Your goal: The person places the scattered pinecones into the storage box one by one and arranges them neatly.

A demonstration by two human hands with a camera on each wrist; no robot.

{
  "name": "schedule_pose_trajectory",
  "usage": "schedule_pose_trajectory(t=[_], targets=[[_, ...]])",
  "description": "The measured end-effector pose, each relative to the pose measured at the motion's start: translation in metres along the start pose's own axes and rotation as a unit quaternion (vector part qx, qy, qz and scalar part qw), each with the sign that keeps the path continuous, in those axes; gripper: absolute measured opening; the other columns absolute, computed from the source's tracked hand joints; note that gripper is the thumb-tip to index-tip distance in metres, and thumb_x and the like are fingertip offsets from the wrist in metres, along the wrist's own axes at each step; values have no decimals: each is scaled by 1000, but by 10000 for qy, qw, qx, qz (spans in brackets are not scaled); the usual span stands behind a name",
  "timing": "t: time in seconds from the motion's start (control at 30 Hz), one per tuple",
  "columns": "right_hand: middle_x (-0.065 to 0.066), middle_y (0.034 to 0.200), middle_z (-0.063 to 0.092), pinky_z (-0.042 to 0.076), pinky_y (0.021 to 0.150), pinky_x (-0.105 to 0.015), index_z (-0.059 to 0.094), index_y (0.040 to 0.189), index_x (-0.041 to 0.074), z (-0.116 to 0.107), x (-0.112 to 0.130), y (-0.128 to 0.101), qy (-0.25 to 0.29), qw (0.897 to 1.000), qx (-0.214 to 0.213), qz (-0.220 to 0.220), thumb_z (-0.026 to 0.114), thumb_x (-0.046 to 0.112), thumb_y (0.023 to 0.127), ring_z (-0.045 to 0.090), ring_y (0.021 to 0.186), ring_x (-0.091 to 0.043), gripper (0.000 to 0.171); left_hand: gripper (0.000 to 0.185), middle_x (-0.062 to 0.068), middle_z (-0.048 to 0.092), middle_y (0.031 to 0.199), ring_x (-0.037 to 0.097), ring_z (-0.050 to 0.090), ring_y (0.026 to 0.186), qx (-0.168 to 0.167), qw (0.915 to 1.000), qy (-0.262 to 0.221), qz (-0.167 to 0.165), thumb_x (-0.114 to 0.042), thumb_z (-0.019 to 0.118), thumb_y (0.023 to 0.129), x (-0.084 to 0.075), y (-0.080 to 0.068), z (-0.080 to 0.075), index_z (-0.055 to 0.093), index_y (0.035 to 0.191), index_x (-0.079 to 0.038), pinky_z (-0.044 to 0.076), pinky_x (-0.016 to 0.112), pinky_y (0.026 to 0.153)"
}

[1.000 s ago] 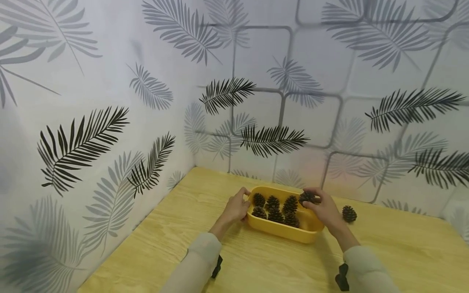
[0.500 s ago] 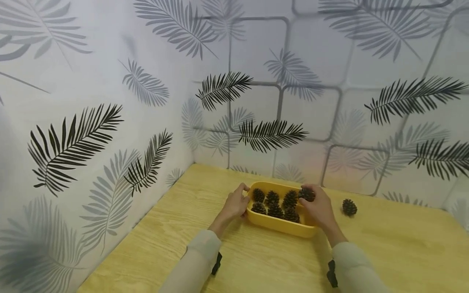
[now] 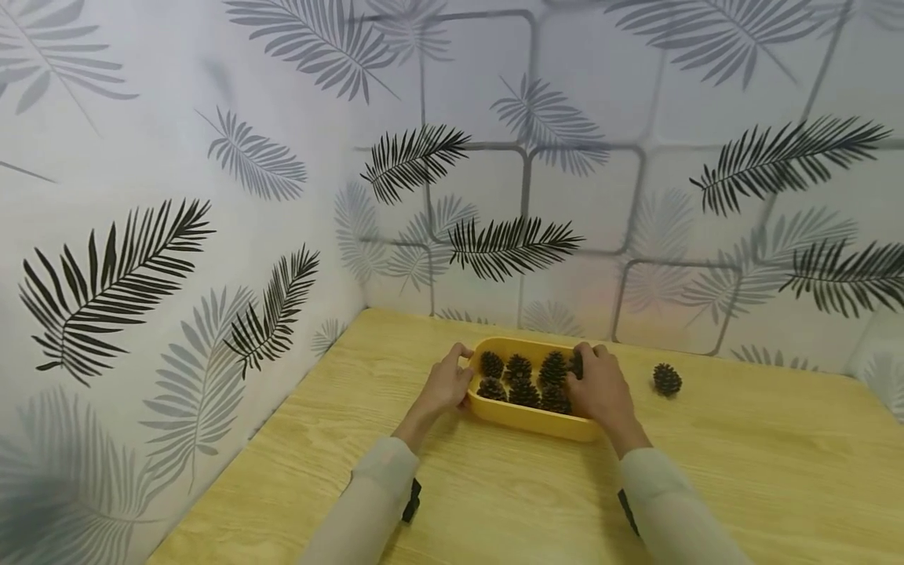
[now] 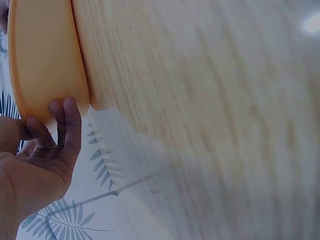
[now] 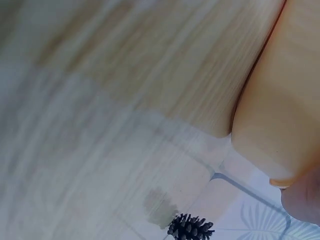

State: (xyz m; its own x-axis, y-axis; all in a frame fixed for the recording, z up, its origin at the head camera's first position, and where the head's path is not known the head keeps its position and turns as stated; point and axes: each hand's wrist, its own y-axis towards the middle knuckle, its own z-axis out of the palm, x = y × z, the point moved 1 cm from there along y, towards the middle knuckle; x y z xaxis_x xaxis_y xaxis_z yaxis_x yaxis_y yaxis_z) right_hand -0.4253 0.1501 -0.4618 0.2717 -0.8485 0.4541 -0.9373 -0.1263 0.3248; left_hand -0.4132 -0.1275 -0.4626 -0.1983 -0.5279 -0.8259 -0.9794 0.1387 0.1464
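A yellow oval-ended box (image 3: pixel 537 421) stands on the table with several brown pine cones (image 3: pixel 523 391) in two rows inside. My left hand (image 3: pixel 446 383) grips the box's left end. In the left wrist view, that hand's fingers (image 4: pixel 72 112) press against the outer wall and the thumb is at the rim. Over the box's right part, my right hand (image 3: pixel 602 388) holds a pine cone (image 3: pixel 576 364), low inside the rim and mostly hidden by the hand. The right wrist view shows only a bit of this hand (image 5: pixel 302 197) by the box's end.
One loose pine cone (image 3: pixel 667 380) lies on the wood-grain table (image 3: pixel 508 494) to the right of the box. Behind the table rises a wall (image 3: pixel 579 212) with a leaf pattern, and another wall (image 3: pixel 141 329) borders it on the left.
My right hand has lowered the pine cone into the right part of the box and turned over it. The left hand keeps its grip. The head view has shifted slightly.
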Motion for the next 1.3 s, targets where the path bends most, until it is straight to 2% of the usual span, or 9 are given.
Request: schedule_pose_trajectory(t=[0.2,0.43,0.73,0.87,1.1,1.3], targets=[[-34,139,48,52,92,-64,46,148,-4,0,6,0,-224,9996,8,-164,63,13,102,51,123,-53,52,33,9,65,71,35,71,60,45,9999,-101,91,-7,47,111,-1,-1,-4,47,144,-2,60,38,53],[-35,133,54,54,86,-63,54,139,-4,3,11,5,-697,9967,128,-392,67,11,99,56,116,-52,44,33,11,65,71,43,72,65,47,9998,-198,66,-8,46,112,-1,-5,-9,47,144,-3,62,43,57],[-34,135,53,55,88,-61,55,139,-8,1,14,3,-886,9958,172,-169,69,14,99,54,120,-49,47,32,11,65,71,41,71,63,105,9995,-218,188,-8,45,112,-3,-9,-10,45,143,-1,61,42,55],[-33,134,51,56,86,-58,55,135,-12,1,15,0,-926,9952,231,-194,69,13,99,52,120,-48,46,32,11,65,71,40,71,62,134,9997,-149,126,-7,45,111,-1,-8,-9,45,143,-1,61,41,55],[-32,136,52,54,90,-59,51,140,-9,1,13,-3,-834,9960,219,-217,68,10,98,49,123,-48,49,31,10,66,71,36,71,59,124,9999,-77,49,-7,46,111,1,-4,-5,46,142,-2,60,39,53],[-29,131,56,54,90,-57,56,134,-7,0,11,-3,-980,9946,306,-179,73,16,97,50,119,-45,47,32,10,66,71,39,72,62,125,9998,-39,140,-6,45,111,-3,-5,-4,46,142,-1,60,39,54]])
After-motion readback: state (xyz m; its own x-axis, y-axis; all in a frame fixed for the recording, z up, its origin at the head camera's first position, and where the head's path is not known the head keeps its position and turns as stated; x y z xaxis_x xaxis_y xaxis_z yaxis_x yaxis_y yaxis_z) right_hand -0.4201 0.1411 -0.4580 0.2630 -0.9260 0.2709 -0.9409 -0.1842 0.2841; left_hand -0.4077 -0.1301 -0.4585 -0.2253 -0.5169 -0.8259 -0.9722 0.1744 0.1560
